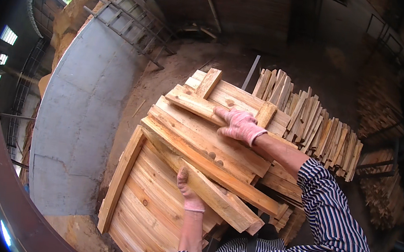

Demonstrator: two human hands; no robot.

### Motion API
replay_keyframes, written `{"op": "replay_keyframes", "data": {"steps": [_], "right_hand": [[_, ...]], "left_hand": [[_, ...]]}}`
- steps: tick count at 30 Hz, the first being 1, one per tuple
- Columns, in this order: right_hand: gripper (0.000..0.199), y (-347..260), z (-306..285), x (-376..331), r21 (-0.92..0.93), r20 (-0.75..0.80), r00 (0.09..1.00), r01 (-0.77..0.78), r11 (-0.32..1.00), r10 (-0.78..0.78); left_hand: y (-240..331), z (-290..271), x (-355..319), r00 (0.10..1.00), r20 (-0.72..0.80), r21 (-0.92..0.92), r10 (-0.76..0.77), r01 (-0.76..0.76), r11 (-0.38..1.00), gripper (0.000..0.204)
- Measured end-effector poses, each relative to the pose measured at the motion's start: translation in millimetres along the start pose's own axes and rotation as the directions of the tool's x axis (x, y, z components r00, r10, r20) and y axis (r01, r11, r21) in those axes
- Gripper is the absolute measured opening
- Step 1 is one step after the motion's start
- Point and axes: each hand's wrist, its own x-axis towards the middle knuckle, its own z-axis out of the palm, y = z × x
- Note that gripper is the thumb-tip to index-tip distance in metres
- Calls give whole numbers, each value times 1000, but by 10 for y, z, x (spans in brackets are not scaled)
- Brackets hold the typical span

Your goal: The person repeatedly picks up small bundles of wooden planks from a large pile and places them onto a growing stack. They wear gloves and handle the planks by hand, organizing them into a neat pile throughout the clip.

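Two gloved hands work on a heap of rough wooden planks [200, 140], seen from the head view looking down. The planks fill the middle of the picture, laid crosswise in loose layers and running from about ten o'clock down toward four o'clock.

At one o'clock from the centre, the right hand [239, 125] in a pink knit glove lies palm down on the upper planks, fingers spread flat toward nine o'clock; it presses on the wood rather than closing around it. A short wooden block [208, 83] stands tilted at twelve o'clock from that hand, and another stub [265, 114] sits just beside it at three o'clock.

At six o'clock from the centre, the left hand [188, 189], also gloved, reaches up under the edge of a long plank [214, 194] that slants toward four o'clock. Its fingers touch the plank's side; whether they curl around it cannot be told.

Under the heap, at seven o'clock, lies a panel of boards joined side by side [149, 209]. At two o'clock a row of thin slats [310, 125] stands on edge. A grey concrete slab [78, 113] spreads at nine o'clock, and striped sleeves [334, 228] enter from five o'clock.
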Motion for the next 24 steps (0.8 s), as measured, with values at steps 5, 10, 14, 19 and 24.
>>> {"op": "replay_keyframes", "data": {"steps": [5, 10, 14, 19, 24], "right_hand": [[79, -156, 25, -98, 84, 62, 997, -60, 995, 55], [97, -272, -210, -567, 457, 121, 992, -82, 886, 29], [101, -365, -47, -678, 613, 190, 982, -134, 778, 19], [96, -211, -85, -481, 596, 83, 996, -67, 800, 22], [85, 261, -251, 405, 99, -143, 988, -47, 994, 60]], "left_hand": [[-16, 71, 115, 1000, 8, -33, -17, 17, 999, 47], [24, 281, 260, 999, 40, -98, -12, 16, 995, 47], [123, 534, 365, 992, 121, -295, -32, 67, 953, 47], [-70, 609, 507, 976, 213, -513, -43, 149, 845, 46], [-130, 468, 567, 911, 266, -592, -315, 412, 692, 49]]}}
